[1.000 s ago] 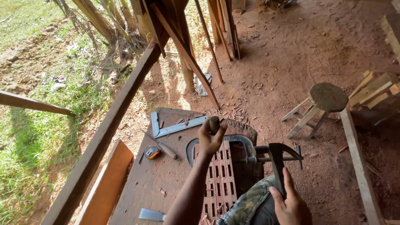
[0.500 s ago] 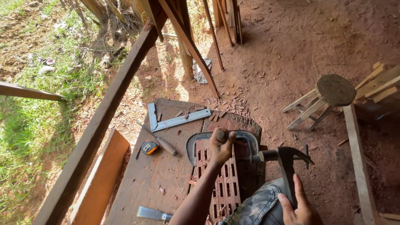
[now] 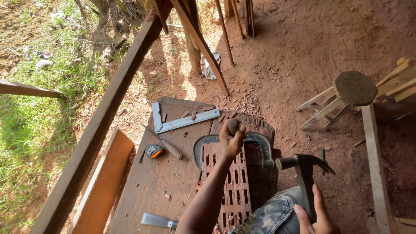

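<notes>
My left hand (image 3: pixel 231 138) grips the wooden handle of a chisel (image 3: pixel 233 125), held upright over a slotted wooden panel (image 3: pixel 232 182) on the workbench (image 3: pixel 164 173). A metal C-clamp (image 3: pixel 255 141) arches over the panel around that hand. Low at the right, my right hand (image 3: pixel 314 219) holds a claw hammer (image 3: pixel 305 167) by its handle, head raised to the right of the chisel. The chisel's blade is hidden by my hand.
On the bench lie a steel square (image 3: pixel 184 121), a tape measure (image 3: pixel 153 150), a second chisel (image 3: pixel 167 145) and a flat blade (image 3: pixel 157 220). A wooden beam (image 3: pixel 108 112) runs along the left. A small stool (image 3: pixel 346 93) stands at right on the dirt floor.
My left hand with the chisel has come down onto the panel inside the clamp. The hammer has risen and moved closer to the chisel.
</notes>
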